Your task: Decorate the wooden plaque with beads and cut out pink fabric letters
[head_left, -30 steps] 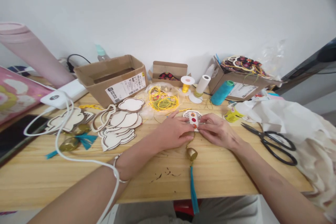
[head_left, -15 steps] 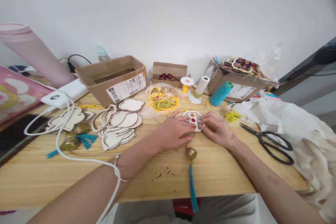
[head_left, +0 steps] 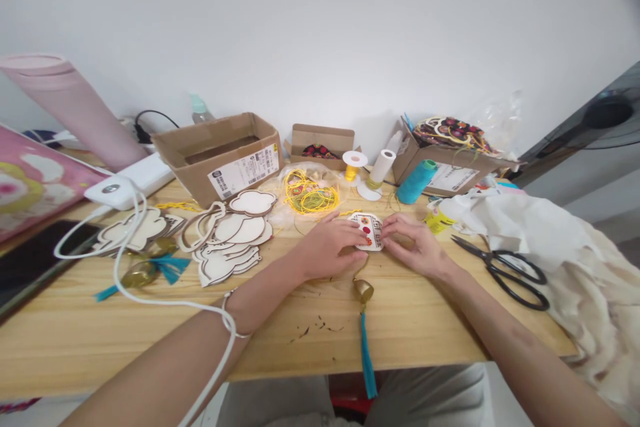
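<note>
A small white decorated plaque [head_left: 369, 232] with dark fretwork edges and red and orange flower patterns lies on the wooden table. My left hand [head_left: 333, 248] has its fingers closed on the left edge, covering part of it. At the opposite edge, the fingertips of my right hand [head_left: 411, 243] are pinched on the plaque. From its lower end a cord leads to a brass-coloured bell [head_left: 363, 291]. Below the bell hangs a teal tassel [head_left: 367, 355], reaching past the table's front edge.
Wooden cut-outs [head_left: 235, 240] are piled left, near a white cable [head_left: 150, 299] crossing my left forearm. Cardboard boxes [head_left: 220, 157], yellow cord [head_left: 310, 191] and a teal thread cone [head_left: 417, 181] stand behind. Black scissors [head_left: 500, 267] lie right, beside cream fabric [head_left: 575, 267].
The whole view has shifted slightly. Both hands remain at the plaque, with small finger movements; the left fingers cover a little less of its lower part. The bell and tassel stay in place.
</note>
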`<state>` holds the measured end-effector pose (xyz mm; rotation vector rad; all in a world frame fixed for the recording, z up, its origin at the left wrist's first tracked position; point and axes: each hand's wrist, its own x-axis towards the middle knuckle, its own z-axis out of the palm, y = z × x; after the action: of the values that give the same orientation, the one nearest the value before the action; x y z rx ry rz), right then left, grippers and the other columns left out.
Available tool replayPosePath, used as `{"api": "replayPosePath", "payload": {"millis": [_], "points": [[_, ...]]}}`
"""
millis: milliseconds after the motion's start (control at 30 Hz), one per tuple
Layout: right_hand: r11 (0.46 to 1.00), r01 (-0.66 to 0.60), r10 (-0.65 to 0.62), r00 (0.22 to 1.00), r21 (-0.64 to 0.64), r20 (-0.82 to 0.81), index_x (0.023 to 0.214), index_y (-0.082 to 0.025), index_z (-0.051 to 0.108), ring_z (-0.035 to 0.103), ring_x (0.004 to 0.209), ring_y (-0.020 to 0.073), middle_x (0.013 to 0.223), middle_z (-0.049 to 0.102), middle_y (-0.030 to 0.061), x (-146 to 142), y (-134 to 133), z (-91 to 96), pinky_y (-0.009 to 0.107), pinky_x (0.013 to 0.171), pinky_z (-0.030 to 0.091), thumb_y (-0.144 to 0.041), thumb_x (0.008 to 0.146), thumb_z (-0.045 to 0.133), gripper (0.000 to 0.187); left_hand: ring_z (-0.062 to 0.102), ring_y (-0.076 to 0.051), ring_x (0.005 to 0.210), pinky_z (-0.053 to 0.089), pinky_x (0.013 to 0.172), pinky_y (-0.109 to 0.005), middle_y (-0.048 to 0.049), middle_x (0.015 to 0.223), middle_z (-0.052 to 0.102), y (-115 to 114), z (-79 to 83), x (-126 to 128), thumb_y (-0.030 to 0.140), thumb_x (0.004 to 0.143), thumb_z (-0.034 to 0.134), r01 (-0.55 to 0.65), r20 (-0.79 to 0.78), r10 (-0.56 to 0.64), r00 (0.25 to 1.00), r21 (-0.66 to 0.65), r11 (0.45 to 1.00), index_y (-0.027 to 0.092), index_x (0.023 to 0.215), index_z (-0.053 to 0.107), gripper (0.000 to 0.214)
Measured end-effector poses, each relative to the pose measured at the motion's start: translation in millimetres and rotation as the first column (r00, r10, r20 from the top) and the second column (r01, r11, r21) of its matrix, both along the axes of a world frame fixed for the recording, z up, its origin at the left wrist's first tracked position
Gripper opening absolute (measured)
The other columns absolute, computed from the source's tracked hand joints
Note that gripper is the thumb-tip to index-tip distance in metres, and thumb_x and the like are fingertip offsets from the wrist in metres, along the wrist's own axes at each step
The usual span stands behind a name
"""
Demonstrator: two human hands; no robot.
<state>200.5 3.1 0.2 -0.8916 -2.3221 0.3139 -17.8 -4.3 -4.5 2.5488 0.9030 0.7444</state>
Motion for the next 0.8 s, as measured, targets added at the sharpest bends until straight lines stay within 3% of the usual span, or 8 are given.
{"api": "replayPosePath", "payload": {"millis": [100, 200, 400, 500, 567, 700, 800], "points": [[0.999, -0.013, 0.008, 0.991, 0.038, 0.131, 0.079, -0.018, 0.062, 0.057, 0.076, 0.0162, 0.079, 0.061, 0.0061, -2, 4, 5.4, 0.031, 0.069, 0.048, -0.014, 0.077, 0.052, 0.010, 0.054, -0.017, 0.102, 0.032, 0.095, -0.039, -0.0051, 0.109, 0.062, 2, -0.1, -1, 0.033, 0.083, 0.046, -0.076, 0.085, 0.071, 0.994, 0.052, 0.996, 0.022, 0.093, 0.064, 0.024], [0.997, -0.059, 0.037, 0.942, 0.057, 0.335, 0.077, -0.017, 0.064, 0.058, 0.074, 0.0161, 0.077, 0.062, 0.0062, -6, 7, 14.6, 0.028, 0.065, 0.047, -0.015, 0.078, 0.051, 0.013, 0.048, -0.021, 0.107, 0.033, 0.093, -0.041, -0.0083, 0.117, 0.055, 2, -1.5, -1, 0.037, 0.080, 0.050, -0.078, 0.026, 0.076, 0.997, 0.069, 0.995, 0.023, 0.099, 0.064, 0.027], [0.998, -0.047, 0.001, 0.714, 0.048, 0.700, 0.071, -0.017, 0.067, 0.061, 0.068, 0.0185, 0.072, 0.066, 0.0066, -31, 9, 38.9, 0.026, 0.055, 0.042, -0.014, 0.074, 0.058, 0.010, 0.036, -0.028, 0.117, 0.024, 0.096, -0.052, -0.0090, 0.129, 0.043, -2, -0.5, -1, 0.044, 0.079, 0.049, -0.041, -0.152, 0.045, 0.987, 0.031, 0.999, 0.028, 0.104, 0.062, 0.033], [0.998, 0.012, -0.055, 0.589, 0.059, 0.806, 0.070, -0.016, 0.068, 0.062, 0.065, 0.0216, 0.066, 0.067, 0.0078, -49, 7, 44.2, 0.029, 0.049, 0.038, -0.014, 0.073, 0.060, 0.009, 0.035, -0.028, 0.117, 0.024, 0.096, -0.052, -0.0088, 0.129, 0.042, -3, 1.4, -1, 0.045, 0.078, 0.050, -0.049, -0.169, 0.052, 0.984, 0.026, 0.998, 0.029, 0.104, 0.062, 0.033], [0.996, 0.012, -0.080, 0.548, 0.087, 0.833, 0.067, -0.017, 0.067, 0.061, 0.061, 0.0217, 0.062, 0.066, 0.0078, -58, 7, 42.3, 0.029, 0.047, 0.035, -0.013, 0.073, 0.059, 0.011, 0.035, -0.028, 0.116, 0.026, 0.096, -0.050, -0.0083, 0.128, 0.043, -3, 2.3, -1, 0.044, 0.077, 0.052, -0.044, -0.166, 0.048, 0.985, 0.031, 0.999, 0.028, 0.104, 0.062, 0.033], [0.982, -0.019, -0.141, 0.581, 0.186, 0.802, 0.065, -0.017, 0.064, 0.059, 0.063, 0.0193, 0.067, 0.066, 0.0076, -52, 16, 32.8, 0.028, 0.052, 0.037, -0.013, 0.071, 0.060, 0.009, 0.036, -0.028, 0.116, 0.026, 0.096, -0.050, -0.0083, 0.126, 0.045, -4, 2.4, -2, 0.044, 0.077, 0.053, -0.041, -0.159, 0.045, 0.986, 0.031, 0.999, 0.028, 0.101, 0.063, 0.031], [0.942, 0.076, -0.291, 0.668, 0.326, 0.685, 0.066, -0.017, 0.061, 0.058, 0.068, 0.0188, 0.071, 0.064, 0.0078, -32, 23, 32.3, 0.028, 0.055, 0.037, -0.018, 0.072, 0.057, 0.008, 0.035, -0.029, 0.117, 0.024, 0.096, -0.052, -0.0091, 0.125, 0.046, -5, 1.1, -2, 0.045, 0.077, 0.051, -0.054, -0.166, 0.057, 0.984, 0.024, 0.998, 0.026, 0.099, 0.063, 0.032]]}}
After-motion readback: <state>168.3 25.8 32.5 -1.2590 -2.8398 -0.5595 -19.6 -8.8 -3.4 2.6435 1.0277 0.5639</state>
